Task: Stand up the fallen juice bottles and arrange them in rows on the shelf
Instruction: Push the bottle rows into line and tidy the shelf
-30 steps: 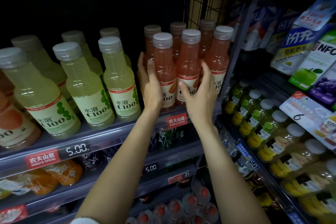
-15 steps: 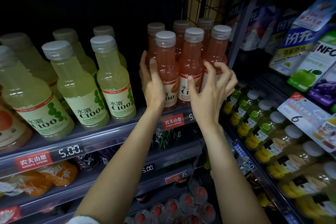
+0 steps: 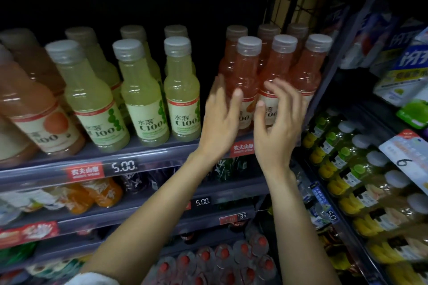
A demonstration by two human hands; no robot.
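- The pink juice bottles (image 3: pixel 279 71) stand upright in two rows at the right end of the shelf (image 3: pixel 148 157), three in front and three behind, packed shoulder to shoulder against the shelf's right side post.
- The left hand (image 3: pixel 221 120) is spread with its fingers straight. It lies in front of the left front pink bottle (image 3: pixel 246 81), with the fingers along that bottle's left flank and the thumb across its label. The picture is blurred there, so firm contact cannot be told.
- The right hand (image 3: pixel 276 127) is loosely open with gently bent fingers. It sits in front of the middle front pink bottle (image 3: pixel 281 76) at label height and closes on nothing. Whether its fingertips touch the bottle cannot be told.
- The two hands are just beside each other, and both wrists cross the shelf's front edge.
- To the left on the same shelf stand the green juice bottles (image 3: pixel 141 99), also upright in rows, with a gap between them and the pink group.
- Further left, peach-coloured bottles (image 3: pixel 39 109) appear tilted at the frame edge.
- A price strip reading 5.00 (image 3: pixel 124 166) runs along the shelf front.
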